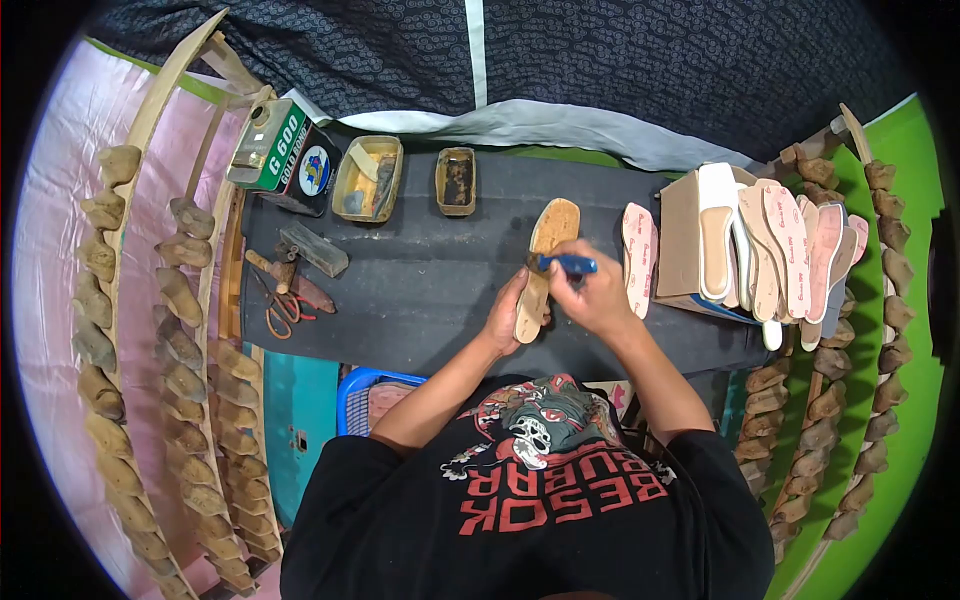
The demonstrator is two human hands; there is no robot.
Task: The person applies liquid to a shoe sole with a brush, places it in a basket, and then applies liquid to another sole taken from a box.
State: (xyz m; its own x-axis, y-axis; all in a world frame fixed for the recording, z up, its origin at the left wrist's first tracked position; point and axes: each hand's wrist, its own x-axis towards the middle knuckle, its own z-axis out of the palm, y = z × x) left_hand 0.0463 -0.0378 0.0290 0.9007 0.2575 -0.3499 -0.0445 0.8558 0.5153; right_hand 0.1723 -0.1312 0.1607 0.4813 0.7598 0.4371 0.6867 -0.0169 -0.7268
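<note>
My left hand (506, 316) is closed around the lower part of a tan insole (556, 226), which it holds up over the dark work table (420, 290). The insole's upper half looks browner and more orange than its pale heel end. Gripped in my right hand (596, 298) is a brush with a blue handle (574, 264), its dark tip against the middle of the insole. My fingers hide part of the brush. Just right of my hands, pink printed insoles (638, 245) lie on the table.
A cardboard box (680, 235) packed with insoles (785, 250) stands at right. Toward the back left are a glue can (280, 155) and two tubs (368, 180) (457, 182). A hammer (272, 268) and scissors (285, 315) lie left. Racks of shoe lasts (180, 295) flank the table.
</note>
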